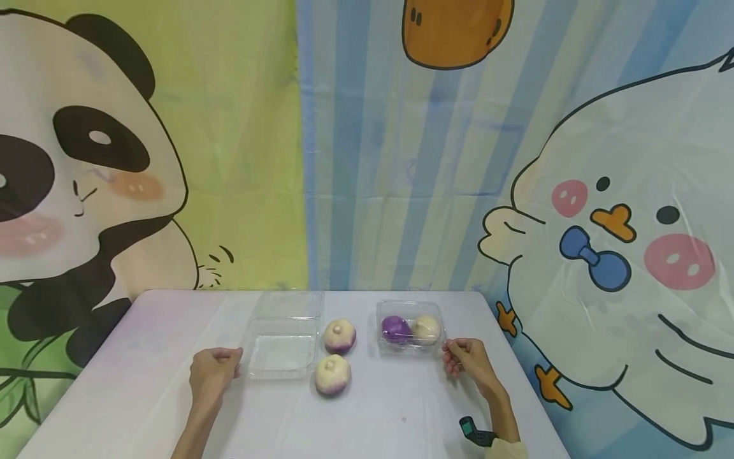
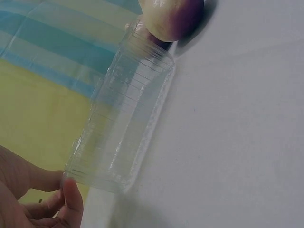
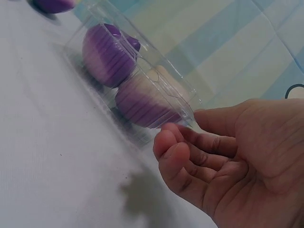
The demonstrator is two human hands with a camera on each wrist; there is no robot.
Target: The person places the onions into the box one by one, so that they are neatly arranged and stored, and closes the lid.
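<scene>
My left hand pinches the left rim of an open clear plastic clamshell box, thumb above and a fingertip below. Its lid is folded back away from me, and nothing lies inside it. My right hand holds the near right corner of a second clear plastic box between thumb and fingers. Inside that box sit two turnips side by side: a mostly purple one and a pale one, purple on its lower half in the right wrist view.
Between the boxes two white-and-purple turnips, a farther one and a nearer one, rest on the white table. A dark band is on the right wrist. Behind the table hangs a cartoon-printed curtain.
</scene>
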